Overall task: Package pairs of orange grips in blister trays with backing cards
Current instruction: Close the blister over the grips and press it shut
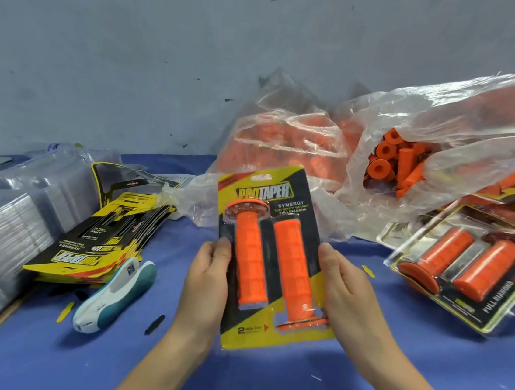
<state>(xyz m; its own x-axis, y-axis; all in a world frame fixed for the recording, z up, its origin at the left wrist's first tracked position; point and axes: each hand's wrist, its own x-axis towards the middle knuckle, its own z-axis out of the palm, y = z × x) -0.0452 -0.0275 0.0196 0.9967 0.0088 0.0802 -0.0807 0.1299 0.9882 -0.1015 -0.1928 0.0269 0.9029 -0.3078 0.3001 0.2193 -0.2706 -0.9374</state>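
Observation:
A blister pack [278, 197] with a yellow and black backing card holds two orange grips [251, 257] side by side, one flange up, one flange down. It is upright above the blue table. My left hand [209, 282] grips its left edge, thumb on the front. My right hand [345, 286] grips its right edge the same way. A stack of backing cards [98, 241] lies at the left, and clear blister trays [9, 219] are piled at the far left.
Clear plastic bags [445, 151] full of loose orange grips [402, 162] lie behind the pack. Finished packs [464, 273] are stacked at the right. A white and teal hand tool [118, 294] lies left of my hands on the blue table cover [261, 386]. A grey wall stands behind.

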